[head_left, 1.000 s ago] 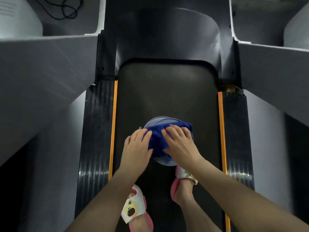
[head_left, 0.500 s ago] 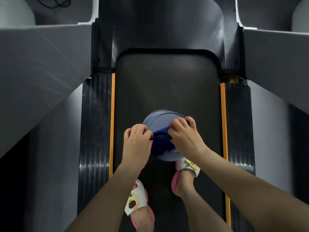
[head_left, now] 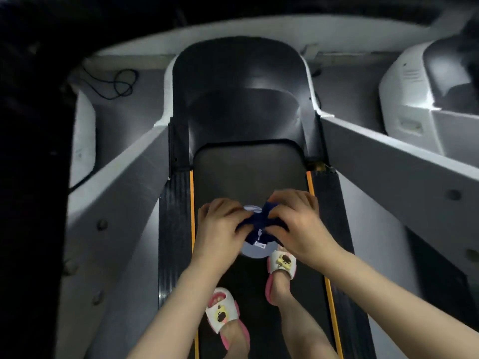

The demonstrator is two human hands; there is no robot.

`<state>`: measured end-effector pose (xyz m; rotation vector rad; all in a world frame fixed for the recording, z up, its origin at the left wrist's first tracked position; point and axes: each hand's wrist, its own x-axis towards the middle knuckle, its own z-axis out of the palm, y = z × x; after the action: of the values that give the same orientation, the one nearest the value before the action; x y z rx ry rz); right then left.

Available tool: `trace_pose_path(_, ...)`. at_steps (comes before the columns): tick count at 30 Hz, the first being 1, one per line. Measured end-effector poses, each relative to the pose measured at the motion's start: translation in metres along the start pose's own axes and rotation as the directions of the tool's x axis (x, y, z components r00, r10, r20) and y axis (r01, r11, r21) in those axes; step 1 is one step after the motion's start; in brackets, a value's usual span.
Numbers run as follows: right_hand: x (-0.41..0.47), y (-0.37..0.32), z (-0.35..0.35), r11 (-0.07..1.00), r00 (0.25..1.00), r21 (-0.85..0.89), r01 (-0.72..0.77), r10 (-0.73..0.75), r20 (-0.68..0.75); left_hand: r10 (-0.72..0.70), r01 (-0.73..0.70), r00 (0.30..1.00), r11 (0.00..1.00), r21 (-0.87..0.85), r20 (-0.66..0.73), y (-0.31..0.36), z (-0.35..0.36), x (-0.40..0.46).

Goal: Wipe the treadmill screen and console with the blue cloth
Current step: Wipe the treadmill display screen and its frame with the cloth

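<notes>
The blue cloth (head_left: 260,225) is bunched between both hands above the treadmill belt (head_left: 248,172). My left hand (head_left: 220,226) grips its left side with curled fingers. My right hand (head_left: 298,224) grips its right side. A small white tag shows on the cloth's lower part. Under the cloth sits a pale grey-blue round basin (head_left: 255,251), mostly covered by the hands and the cloth. The treadmill's screen and console are out of view.
Grey side rails run along both sides of the belt, left (head_left: 116,198) and right (head_left: 404,161). Orange strips edge the belt. My feet in white and pink slippers (head_left: 220,313) stand on it. A black cable (head_left: 114,84) coils at the far left. Another machine (head_left: 427,97) stands at right.
The camera has tilted up, showing more of the treadmill's front. Both hands have squeezed the cloth into a tighter bunch over the basin.
</notes>
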<state>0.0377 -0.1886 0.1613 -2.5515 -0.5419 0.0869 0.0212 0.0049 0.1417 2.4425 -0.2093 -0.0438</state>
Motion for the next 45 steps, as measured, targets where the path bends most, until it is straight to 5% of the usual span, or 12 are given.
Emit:
trace_pose_path(8, 0.029, -0.108, -0.164, 0.984, 0.944, 0.021, 0.179, -0.166, -0.287, 0.183, -0.181, 0.966, 0.983, 0.026, -0.183, 0.114, -0.178, 0.018)
trace_pose_path(14, 0.056, -0.175, -0.270, 0.956, 0.846, 0.001, 0.293, -0.259, -0.465, 0.160, -0.203, 0.922, 0.975, -0.089, -0.352, 0.197, -0.290, 0.032)
trace_pose_path(21, 0.094, -0.225, -0.370, 0.918, 0.749, 0.079, 0.388, -0.264, -0.608, 0.142, -0.261, 0.921, 0.917, -0.300, -0.364, 0.275, -0.387, 0.061)
trace_pose_path(27, 0.122, -0.230, -0.430, 0.891, 0.742, 0.134, 0.433, -0.268, -0.615, 0.181, -0.305, 0.876, 0.926, -0.223, -0.446, 0.328, -0.426, 0.097)
trace_pose_path(31, 0.147, -0.223, -0.461, 0.888, 0.663, 0.050, 0.457, -0.303, -0.684, 0.186, -0.281, 0.822, 0.954, -0.099, -0.539, 0.351, -0.438, 0.126)
trace_pose_path(37, 0.190, -0.208, -0.500, 0.866, 0.590, 0.004, 0.501, -0.337, -0.734, 0.130, -0.216, 0.843, 0.970, -0.108, -0.522, 0.374, -0.450, 0.171)
trace_pose_path(45, 0.248, -0.186, -0.523, 0.851, 0.596, -0.024, 0.525, -0.388, -0.703, 0.013, -0.157, 0.890, 0.947, -0.280, -0.457, 0.400, -0.466, 0.218)
